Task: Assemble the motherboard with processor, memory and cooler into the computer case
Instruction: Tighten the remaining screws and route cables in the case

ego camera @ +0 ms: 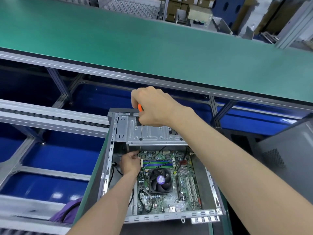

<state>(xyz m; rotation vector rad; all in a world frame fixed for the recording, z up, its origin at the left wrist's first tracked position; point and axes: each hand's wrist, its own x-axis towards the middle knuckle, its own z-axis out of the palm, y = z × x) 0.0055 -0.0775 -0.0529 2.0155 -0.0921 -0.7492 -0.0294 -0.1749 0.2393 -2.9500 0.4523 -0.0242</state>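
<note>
Both my forearms reach into the case (108,167): right hand (152,107) grips an upright screwdriver (141,126) directly above the motherboard (171,197) corner that my left hand (130,163) fingers pinch.

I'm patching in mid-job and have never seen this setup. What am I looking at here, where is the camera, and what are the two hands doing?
There is no robot: a person works with bare hands, and the single picture comes from a wide-angle camera worn on their head, looking forward and down. In front of them lies an open computer case on its side, with the motherboard already inside it; you can see the cooler fan and the memory sticks on the board. The right hand grips an orange-handled screwdriver, its shaft pointing down past the metal drive bay. The left hand reaches to the board's upper left corner; what its fingers touch is hidden. Behind runs a green conveyor belt.
</note>
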